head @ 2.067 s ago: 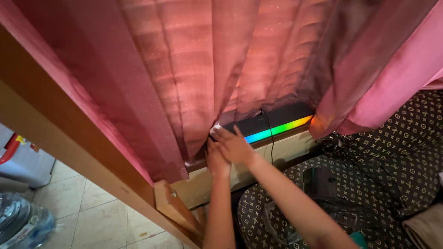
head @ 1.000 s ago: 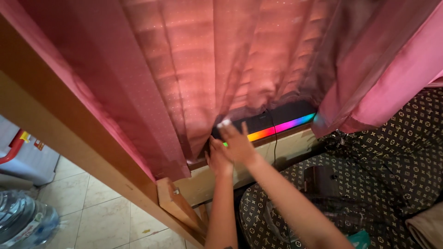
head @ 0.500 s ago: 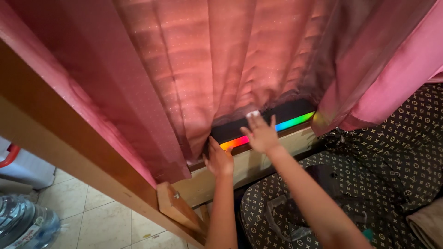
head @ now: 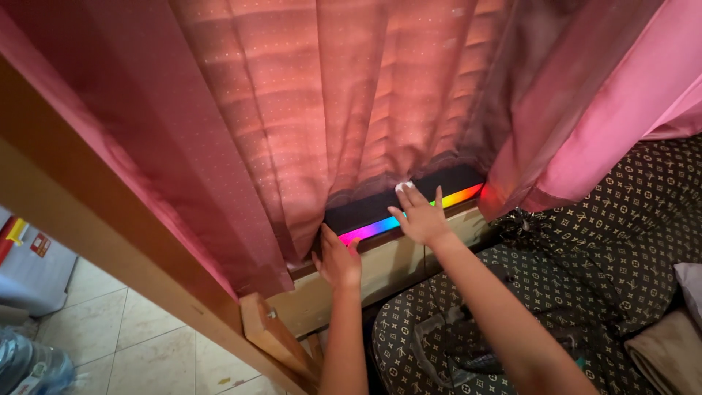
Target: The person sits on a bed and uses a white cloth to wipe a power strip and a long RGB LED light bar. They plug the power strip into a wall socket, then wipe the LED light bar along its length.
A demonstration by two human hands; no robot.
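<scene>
A long black bar [head: 365,210] with a rainbow light strip along its front lies on a pale wooden ledge [head: 380,267] under a pink curtain [head: 292,110]. My left hand [head: 338,260] rests flat against the bar's left end and the ledge, fingers apart. Further right, my right hand [head: 418,213] presses on the bar's top with fingers spread, and a small white cloth [head: 403,186] shows under its fingertips. The curtain's hem covers the back of the bar.
A dark patterned cushion [head: 585,249] fills the lower right, with a dark object lying on it. A wooden beam [head: 110,234] slants across the left. Below it are floor tiles [head: 124,344], a water bottle [head: 29,366] and a white appliance [head: 29,271].
My right hand has slid rightward along the bar's top, away from my left hand. My left hand has stayed at the bar's left end.
</scene>
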